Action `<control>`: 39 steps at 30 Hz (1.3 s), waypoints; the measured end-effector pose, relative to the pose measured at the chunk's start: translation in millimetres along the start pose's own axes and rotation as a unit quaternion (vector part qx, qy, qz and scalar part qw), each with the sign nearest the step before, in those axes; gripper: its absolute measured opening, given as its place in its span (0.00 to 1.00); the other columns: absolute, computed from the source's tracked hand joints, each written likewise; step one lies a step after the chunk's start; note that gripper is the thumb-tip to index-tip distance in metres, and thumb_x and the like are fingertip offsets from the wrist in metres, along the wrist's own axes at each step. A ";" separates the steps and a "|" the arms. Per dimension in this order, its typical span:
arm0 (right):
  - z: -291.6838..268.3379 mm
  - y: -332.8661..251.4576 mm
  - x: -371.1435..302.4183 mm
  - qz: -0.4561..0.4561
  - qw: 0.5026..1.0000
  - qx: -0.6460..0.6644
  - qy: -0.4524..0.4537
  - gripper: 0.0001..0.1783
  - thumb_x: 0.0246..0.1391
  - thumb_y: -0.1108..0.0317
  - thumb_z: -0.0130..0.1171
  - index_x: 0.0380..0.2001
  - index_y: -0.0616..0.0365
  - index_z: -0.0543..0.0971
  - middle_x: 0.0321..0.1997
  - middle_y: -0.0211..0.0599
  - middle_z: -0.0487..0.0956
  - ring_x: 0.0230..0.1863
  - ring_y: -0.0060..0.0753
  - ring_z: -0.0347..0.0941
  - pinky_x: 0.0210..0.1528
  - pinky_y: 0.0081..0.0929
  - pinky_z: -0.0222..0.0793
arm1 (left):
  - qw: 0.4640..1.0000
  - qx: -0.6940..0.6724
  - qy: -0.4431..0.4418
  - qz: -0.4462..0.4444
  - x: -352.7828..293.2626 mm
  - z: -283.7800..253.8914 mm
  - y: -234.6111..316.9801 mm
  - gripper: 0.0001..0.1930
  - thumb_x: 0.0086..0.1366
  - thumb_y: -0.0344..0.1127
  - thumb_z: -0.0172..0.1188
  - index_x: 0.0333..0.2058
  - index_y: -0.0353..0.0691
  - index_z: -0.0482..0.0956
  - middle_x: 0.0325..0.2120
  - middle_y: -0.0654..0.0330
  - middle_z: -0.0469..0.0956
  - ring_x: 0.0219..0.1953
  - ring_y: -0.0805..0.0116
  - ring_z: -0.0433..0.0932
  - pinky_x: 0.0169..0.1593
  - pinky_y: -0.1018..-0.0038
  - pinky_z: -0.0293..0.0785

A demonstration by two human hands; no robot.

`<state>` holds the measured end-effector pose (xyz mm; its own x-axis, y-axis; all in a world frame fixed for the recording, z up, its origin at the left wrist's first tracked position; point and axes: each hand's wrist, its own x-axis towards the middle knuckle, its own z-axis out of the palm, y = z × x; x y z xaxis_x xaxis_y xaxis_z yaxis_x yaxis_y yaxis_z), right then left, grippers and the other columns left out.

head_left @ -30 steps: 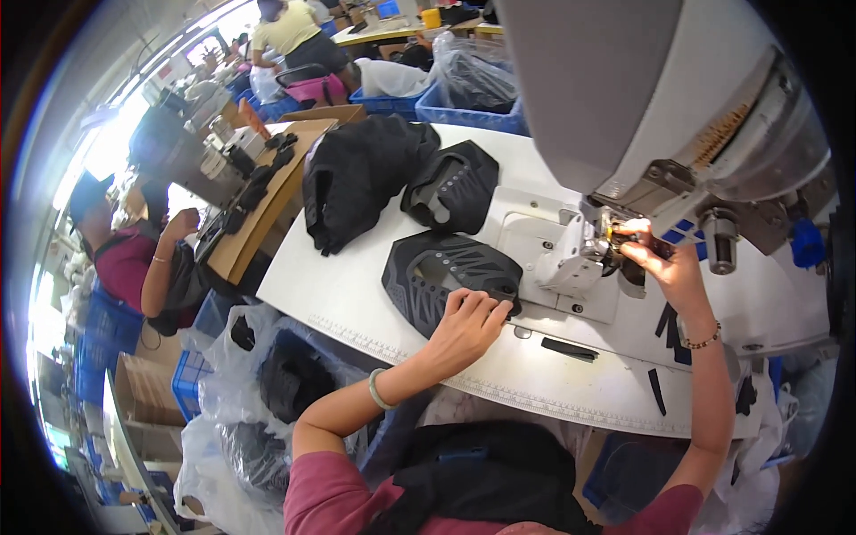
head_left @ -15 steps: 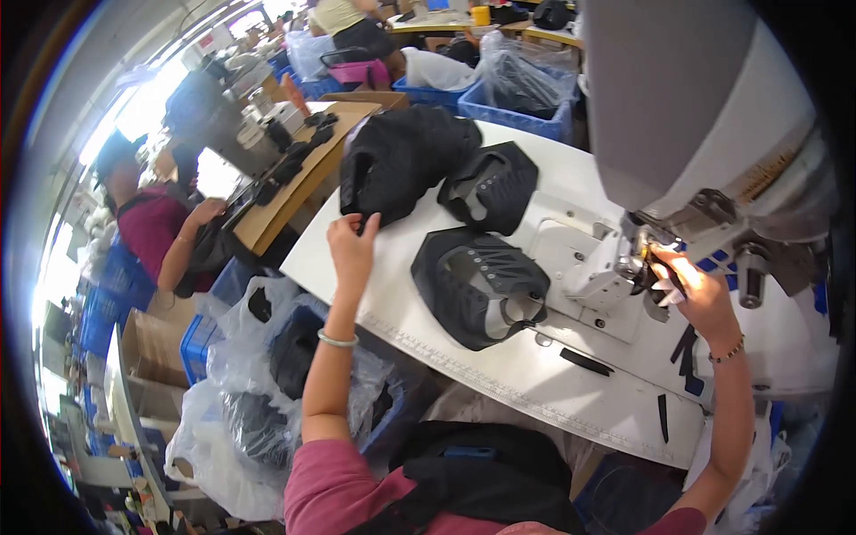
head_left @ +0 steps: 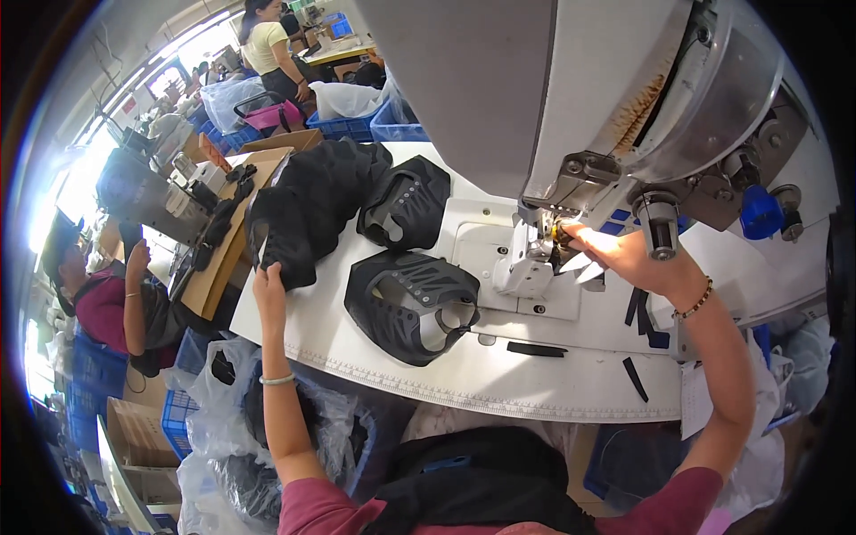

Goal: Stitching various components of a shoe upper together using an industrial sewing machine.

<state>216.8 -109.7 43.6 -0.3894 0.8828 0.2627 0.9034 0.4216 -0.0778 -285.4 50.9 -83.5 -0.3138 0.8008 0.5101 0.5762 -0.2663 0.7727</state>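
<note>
My left hand (head_left: 269,287) pinches the near edge of a black shoe upper (head_left: 281,227) at the end of a bunched stack on the left of the white sewing table (head_left: 455,379). Up at the needle area of a sewing machine (head_left: 535,259), my right hand (head_left: 629,259) is closed, its fingertips at a small brass-coloured part. Silver pointed blades, like those of thread snips (head_left: 584,267), stick out below its fingers. Between my hands lie two dark laced shoe uppers, a smaller one (head_left: 419,201) behind and a larger one (head_left: 392,316) in front.
Black strips (head_left: 537,349) lie on the table's right part. The machine's big grey head (head_left: 473,80) overhangs the right side. Bagged pieces (head_left: 241,428) fill a blue crate at lower left. Co-workers are at the left (head_left: 107,299) and far back (head_left: 267,49).
The view has swung to the right, so the table and uppers appear farther left. My left fingers now pinch the stack's edge. My right hand stays at the needle area.
</note>
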 end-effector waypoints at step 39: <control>120.8 -106.8 -156.5 0.058 0.998 -0.012 -0.001 0.15 0.45 0.76 0.58 0.38 0.67 0.71 0.46 0.55 0.73 0.21 0.43 0.73 0.20 0.29 0.70 | 0.920 -0.356 -0.161 -0.014 -8.6 -73.7 114.6 0.12 0.68 0.34 0.42 0.43 0.30 0.67 0.36 0.50 0.76 0.37 0.60 0.78 0.42 0.72 0.73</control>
<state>159.5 -267.8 -105.4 -0.2822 0.9257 0.2519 0.9466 0.3114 -0.0837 -272.3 -26.1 28.5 -0.0147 0.9000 0.4356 -0.1052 -0.4346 0.8944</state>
